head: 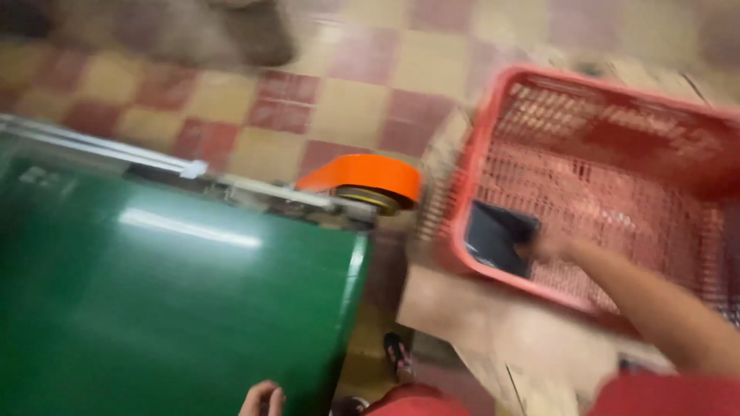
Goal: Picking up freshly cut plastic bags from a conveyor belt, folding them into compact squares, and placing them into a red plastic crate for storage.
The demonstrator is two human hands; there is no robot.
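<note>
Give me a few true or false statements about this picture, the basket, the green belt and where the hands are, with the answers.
1. The right hand reaches into a red plastic basket. True.
2. The right hand touches a dark flat item in the basket's corner. True, though blur hides whether it grips it.
3. The basket is piled full of items. False: only the dark item shows inside; the mesh bottom is otherwise bare.
4. The belt on the left is blue. False: it is green.
5. An orange curved part sits at the belt's far end, beside the basket. True.
6. The left hand rests inside the basket. False: it is at the bottom edge of the picture, by the belt.
</note>
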